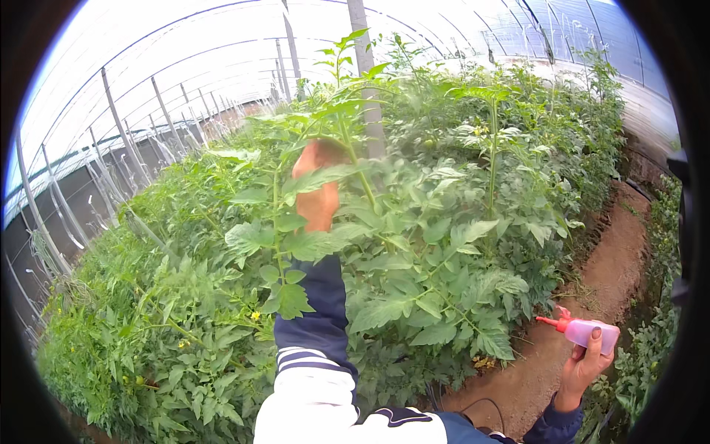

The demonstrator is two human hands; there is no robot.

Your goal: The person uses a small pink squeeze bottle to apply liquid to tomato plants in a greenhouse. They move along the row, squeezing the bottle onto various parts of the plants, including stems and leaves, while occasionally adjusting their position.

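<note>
My left hand point(317, 191) is raised among the leaves of a tall tomato plant point(363, 180), close beside its green stem. Leaves and blur hide its fingers, so whether they grip the stem is unclear. At the lower right, my right hand point(582, 366) holds a translucent, pinkish squeeze bottle point(578, 332) with the thumb across its side. The bottle lies almost level, its thin red nozzle point(546, 320) pointing left toward the foliage. A small red cap point(563, 312) stands up next to the nozzle's base.
Dense tomato foliage point(183, 311) with a few yellow flowers point(255, 315) spreads on the left. A bare soil path point(615, 250) runs up the right side. Behind the raised hand stands a grey post point(374, 122). Thin dark tubing point(488, 402) curves near my legs.
</note>
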